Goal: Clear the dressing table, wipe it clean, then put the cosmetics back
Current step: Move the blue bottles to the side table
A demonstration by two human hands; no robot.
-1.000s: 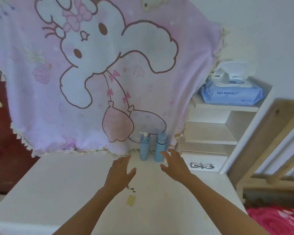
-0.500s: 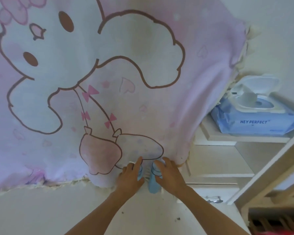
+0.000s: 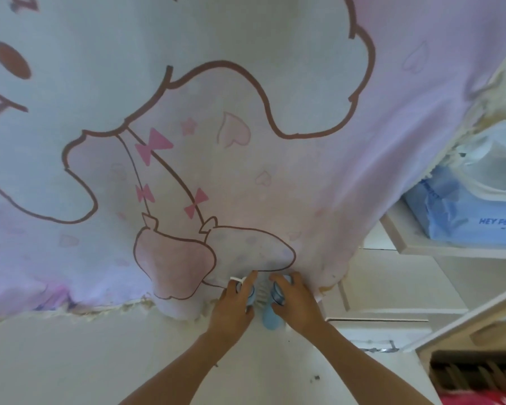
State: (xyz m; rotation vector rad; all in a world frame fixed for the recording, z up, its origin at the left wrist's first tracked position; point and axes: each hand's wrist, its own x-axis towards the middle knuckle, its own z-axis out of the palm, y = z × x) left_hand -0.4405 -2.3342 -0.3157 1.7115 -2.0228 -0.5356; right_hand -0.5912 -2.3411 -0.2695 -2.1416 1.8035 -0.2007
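Both hands at back of dressing table [image 3: 100, 361], close against hanging pink cartoon cloth [image 3: 246, 141]. Fingers of left hand [image 3: 234, 305] curl round blue pump bottle [image 3: 250, 298], white spout poking out above knuckles. Fingers of right hand [image 3: 297, 302] wrap second blue bottle [image 3: 270, 317] near its top. Bottles side by side; lifted or standing, cannot tell; no label readable on either. Blue wipes pack [image 3: 465, 220] on shelf [image 3: 403, 247] at right, print reads "HEY PERFE", rest cut off

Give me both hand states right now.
Left hand: grips the pale blue plastic pump bottle with white nozzle.
Right hand: grips the pale blue plastic capped bottle.
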